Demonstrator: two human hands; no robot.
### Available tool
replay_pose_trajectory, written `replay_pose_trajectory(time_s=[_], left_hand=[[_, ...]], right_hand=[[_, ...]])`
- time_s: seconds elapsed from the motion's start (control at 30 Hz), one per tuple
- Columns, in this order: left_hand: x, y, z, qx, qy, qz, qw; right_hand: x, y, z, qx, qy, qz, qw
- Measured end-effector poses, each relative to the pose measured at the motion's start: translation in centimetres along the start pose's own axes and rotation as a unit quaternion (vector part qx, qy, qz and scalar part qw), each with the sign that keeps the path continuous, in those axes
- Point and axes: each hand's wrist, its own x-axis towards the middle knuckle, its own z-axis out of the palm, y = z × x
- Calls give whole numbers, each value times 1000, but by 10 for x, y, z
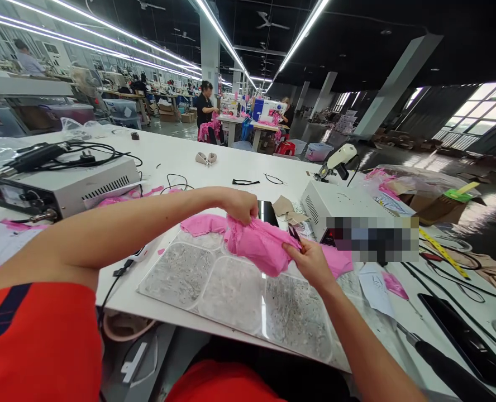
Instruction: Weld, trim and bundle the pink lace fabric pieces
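Between my hands a bunched piece of pink fabric hangs above a grey marbled board. My left hand is closed on the fabric's upper left edge, knuckles up. With thumb and fingers, my right hand pinches its right edge. Thread snips with dark blades also sit in that right hand, the blades pointing up; whether they are spread I cannot tell. More pink fabric lies behind on the left, and another pink piece is by my right wrist. A dark flat panel shows behind the fabric.
Grey equipment boxes stand left and right on the white table. Cables, a yellow tape measure and a black-handled tool lie to the right. A bin is below the front edge. Co-workers handle pink fabric farther off.
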Motion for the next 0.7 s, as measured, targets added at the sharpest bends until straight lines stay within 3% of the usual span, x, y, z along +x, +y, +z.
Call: replay_pose_trajectory(time_s=[0.07, 0.17, 0.27, 0.4, 0.47, 0.57, 0.7], left_hand=[[12, -16, 2, -13, 50, 14, 999], [30, -35, 9, 32, 187, 55, 980], [41, -52, 41, 132, 281, 88, 947], [44, -73, 109, 211, 230, 121, 942], [42, -82, 134, 216, 219, 126, 943], [38, -86, 151, 220, 229, 127, 940], [33, -83, 158, 198, 230, 131, 944]], right_hand=[[24, -5, -13, -88, 19, -46, 995], [59, -4, -28, -207, 81, -145, 964], [71, 16, -28, -277, 93, -217, 931], [49, 65, -7, -323, -22, -205, 924], [37, 85, 1, -328, -56, -200, 922], [28, 98, 5, -325, -58, -206, 921], [26, 96, 0, -338, -75, -215, 913]])
